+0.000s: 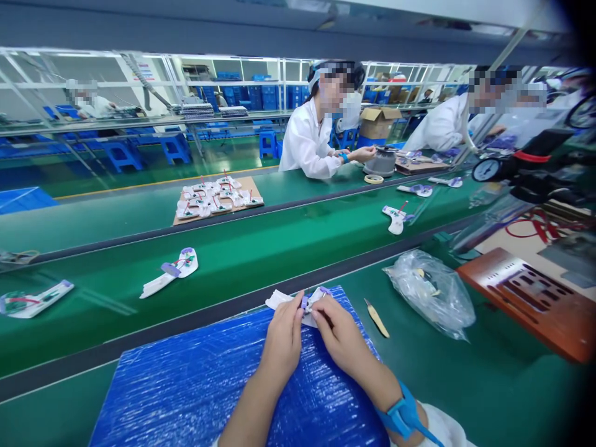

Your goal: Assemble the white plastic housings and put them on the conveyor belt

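Note:
Both hands meet over a white plastic housing half with purple parts [280, 299] at the far edge of a blue film-wrapped board [195, 379]. My left hand [285, 329] is closed on the housing's left side, its fingers near a purple piece. Thumb and fingers of my right hand [339, 329] pinch at the housing's right part; any small piece between them is hidden. A blue wrist strap [404, 413] circles my right wrist. To the right of the board lies a small tool with a yellowish handle [377, 320].
A green conveyor belt [261, 248] runs across, carrying similar housings [174, 273]. More housings fill a cardboard sheet [255, 186] beyond it. At right are a plastic bag [431, 295], an orange-brown fixture [526, 304] and a pressure gauge [487, 169]. A co-worker [310, 139] sits opposite.

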Available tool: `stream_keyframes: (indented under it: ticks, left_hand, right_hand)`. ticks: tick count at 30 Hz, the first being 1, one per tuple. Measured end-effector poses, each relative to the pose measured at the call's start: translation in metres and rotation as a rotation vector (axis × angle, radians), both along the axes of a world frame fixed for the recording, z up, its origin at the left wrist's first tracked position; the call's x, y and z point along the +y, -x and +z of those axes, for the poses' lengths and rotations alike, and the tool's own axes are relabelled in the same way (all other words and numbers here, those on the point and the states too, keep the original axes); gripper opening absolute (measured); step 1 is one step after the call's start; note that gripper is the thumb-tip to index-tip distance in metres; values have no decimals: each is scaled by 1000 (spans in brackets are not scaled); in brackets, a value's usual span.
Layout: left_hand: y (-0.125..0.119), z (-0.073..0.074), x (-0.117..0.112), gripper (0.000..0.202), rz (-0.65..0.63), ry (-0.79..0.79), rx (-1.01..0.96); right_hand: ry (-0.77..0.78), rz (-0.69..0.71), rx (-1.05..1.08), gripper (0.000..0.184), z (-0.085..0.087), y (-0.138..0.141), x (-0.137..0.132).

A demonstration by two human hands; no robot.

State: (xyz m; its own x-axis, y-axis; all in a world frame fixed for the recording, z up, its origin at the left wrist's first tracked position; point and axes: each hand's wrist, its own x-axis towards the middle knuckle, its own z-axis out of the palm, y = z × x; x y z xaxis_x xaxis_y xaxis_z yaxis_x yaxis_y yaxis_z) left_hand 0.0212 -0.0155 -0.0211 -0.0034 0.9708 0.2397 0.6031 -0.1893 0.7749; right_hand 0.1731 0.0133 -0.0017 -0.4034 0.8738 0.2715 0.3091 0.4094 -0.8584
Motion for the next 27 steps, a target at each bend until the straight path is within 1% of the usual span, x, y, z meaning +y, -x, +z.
stream_keyframes:
  ticks: [3, 8, 10, 12, 14, 15, 18, 19, 20, 21, 22, 23, 24, 26, 27]
  left_hand:
    - [0, 0, 0, 41, -21, -10, 2]
    - [1, 4, 0, 42, -100, 10, 3]
    - [1, 3, 0, 42, -95, 18, 14]
    - [0, 1, 1, 42, -56, 16, 33]
    - [0, -1, 2, 42, -18, 9, 51]
    - [-1, -3, 3, 42, -5, 9, 54]
    - [-1, -5, 5, 46, 27, 38, 52]
    - [-1, -6, 6, 47, 34, 52, 48]
    - [-1, -7, 6, 48, 41, 66, 41]
    - [-1, -7, 7, 49, 46, 78, 32]
    - [-1, -8, 7, 49, 52, 90, 17]
    - [-1, -8, 8, 50, 58, 99, 0]
    - [-1, -8, 8, 50, 61, 107, -18]
    - [-2, -8, 7, 49, 58, 117, -49]
    - [-2, -7, 7, 48, 52, 116, -61]
  right_hand:
    - [48, -34, 32, 9, -1, 1, 0]
    - [7, -75, 37, 18, -3, 6, -4]
    - [17, -108, 80, 18, -2, 9, -6]
    - [64, -178, 187, 21, 1, 6, -4]
    - [142, -318, 361, 24, 8, -7, 6]
    - [175, -422, 470, 25, 12, -18, 14]
    - [270, -800, 813, 26, 25, -52, 40]
    - [302, -896, 897, 27, 27, -59, 46]
    - [333, -942, 941, 29, 26, -63, 49]
    - [362, -930, 940, 33, 25, -62, 50]
    - [390, -846, 887, 36, 22, -57, 48]
    - [402, -703, 781, 38, 19, -50, 43]
    - [403, -531, 645, 36, 16, -42, 37]
    - [375, -198, 360, 26, 13, -29, 23]
    - [346, -90, 250, 20, 14, -26, 17]
